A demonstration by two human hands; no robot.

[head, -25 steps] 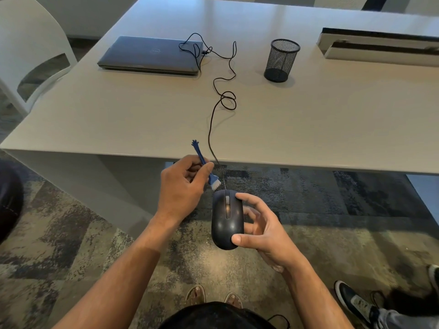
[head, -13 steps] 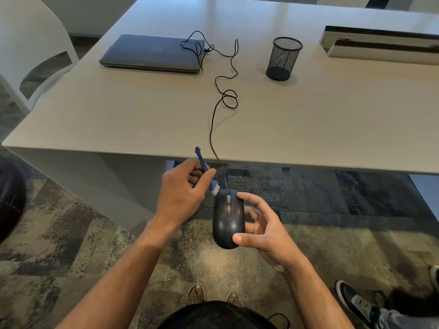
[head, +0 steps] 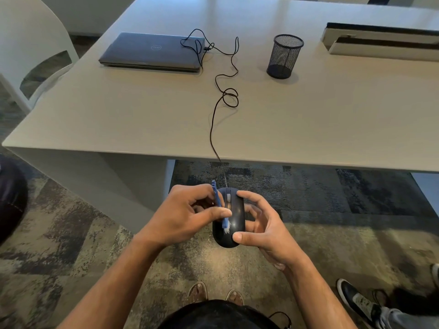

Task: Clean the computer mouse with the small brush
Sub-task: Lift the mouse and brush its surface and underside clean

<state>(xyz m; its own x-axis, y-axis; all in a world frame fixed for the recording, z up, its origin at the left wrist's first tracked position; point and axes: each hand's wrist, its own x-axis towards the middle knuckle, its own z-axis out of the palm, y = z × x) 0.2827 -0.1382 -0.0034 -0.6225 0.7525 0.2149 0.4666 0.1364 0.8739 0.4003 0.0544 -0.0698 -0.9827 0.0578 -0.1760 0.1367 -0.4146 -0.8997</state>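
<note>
Mouse (head: 229,219) sits light and smooth in my right hand (head: 263,230), held below the table (head: 142,119) edge by its sides; my left hand (head: 185,218) pinches the brush (head: 219,205), bristles on its back.

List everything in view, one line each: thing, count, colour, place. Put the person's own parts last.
computer mouse: 1, black, held in front of the table edge, above the carpet
small brush: 1, blue with white bristles, bristle end on the mouse's back
mouse cable: 1, black, looped across the table to the laptop
laptop: 1, grey, closed, far left of the table
mesh pen cup: 1, black, far centre-right of the table
table: 1, beige
long tray: 1, white and dark, far right of the table
chair: 1, white, left of the table
carpet: patterned grey and tan
shoe: 1, black and white, bottom right
left hand: pinches the brush
right hand: grips the mouse
</note>
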